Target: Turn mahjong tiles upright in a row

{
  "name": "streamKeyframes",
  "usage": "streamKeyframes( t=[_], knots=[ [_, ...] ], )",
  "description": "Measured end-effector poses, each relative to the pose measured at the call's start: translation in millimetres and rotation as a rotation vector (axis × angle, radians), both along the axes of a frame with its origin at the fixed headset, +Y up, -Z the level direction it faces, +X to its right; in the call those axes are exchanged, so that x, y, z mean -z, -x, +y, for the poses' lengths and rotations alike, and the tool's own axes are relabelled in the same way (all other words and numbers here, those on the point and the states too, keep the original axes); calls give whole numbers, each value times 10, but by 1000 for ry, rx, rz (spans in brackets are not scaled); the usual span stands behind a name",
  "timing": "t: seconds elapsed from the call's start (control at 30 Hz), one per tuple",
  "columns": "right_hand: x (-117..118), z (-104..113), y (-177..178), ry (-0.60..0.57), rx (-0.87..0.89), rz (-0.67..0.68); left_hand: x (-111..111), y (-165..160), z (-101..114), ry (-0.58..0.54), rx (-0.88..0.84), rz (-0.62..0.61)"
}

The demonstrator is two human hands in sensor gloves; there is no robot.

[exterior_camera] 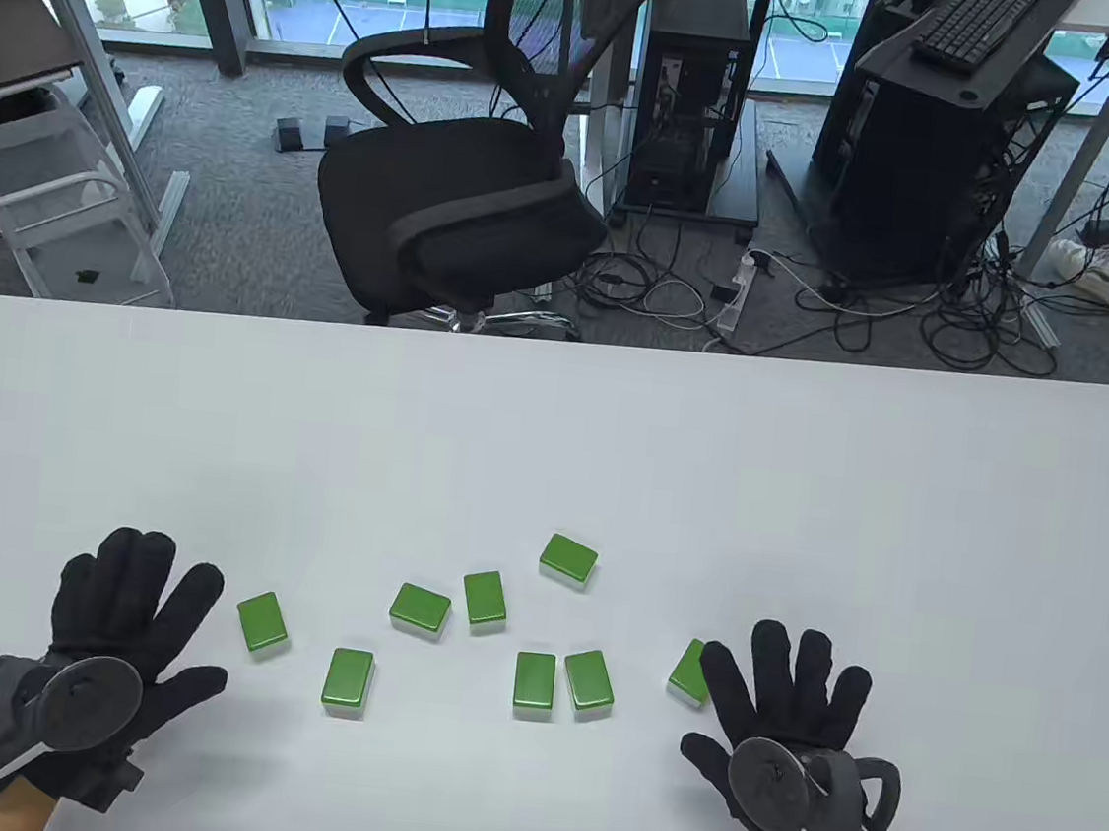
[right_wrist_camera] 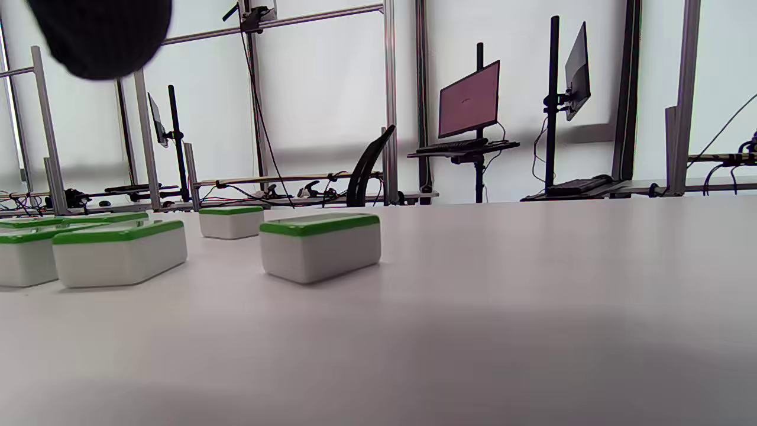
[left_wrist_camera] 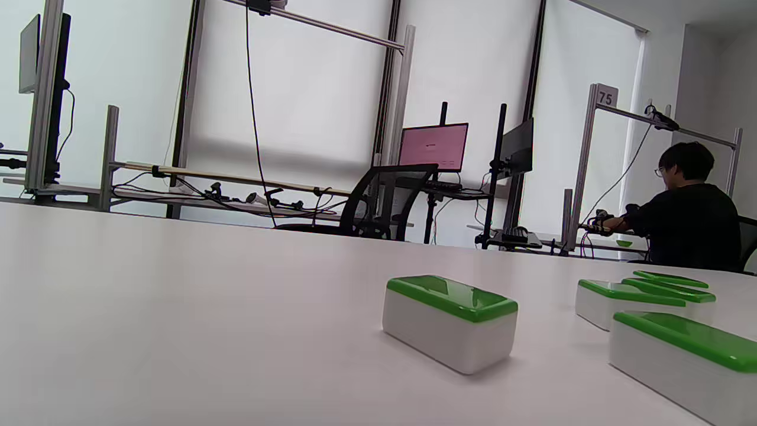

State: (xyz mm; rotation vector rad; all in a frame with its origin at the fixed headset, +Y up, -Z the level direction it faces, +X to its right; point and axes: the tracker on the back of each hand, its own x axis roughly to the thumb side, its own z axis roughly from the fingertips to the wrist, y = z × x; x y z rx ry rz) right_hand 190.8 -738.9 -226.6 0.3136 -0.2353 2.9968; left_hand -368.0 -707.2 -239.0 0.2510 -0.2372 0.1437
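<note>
Eight tiles [exterior_camera: 419, 609] lie flat, green backs up, scattered low on the bench [exterior_camera: 552, 435]. Both hands, left [exterior_camera: 109, 646] and right [exterior_camera: 794, 728], rest spread-fingered at the bottom corners, holding nothing.

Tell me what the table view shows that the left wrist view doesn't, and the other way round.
Only the table view shows both gloved hands, the left hand and right hand, spread flat with fingers open, and all eight green-backed tiles lying scattered, the rightmost tile partly hidden by the right hand's fingers. Only the left wrist view shows a seated person at another desk and a pink-lit monitor. Both show the white table, the black office chair, and the leftmost tile, lying flat with its green back up.
</note>
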Motion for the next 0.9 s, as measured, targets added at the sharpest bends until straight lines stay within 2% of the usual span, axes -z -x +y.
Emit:
streamKeyframes(
  t=[0.9],
  knots=[
    [-9,-5,64,-26,3,57,22,-70,-56,46,57,-19]
  ],
)
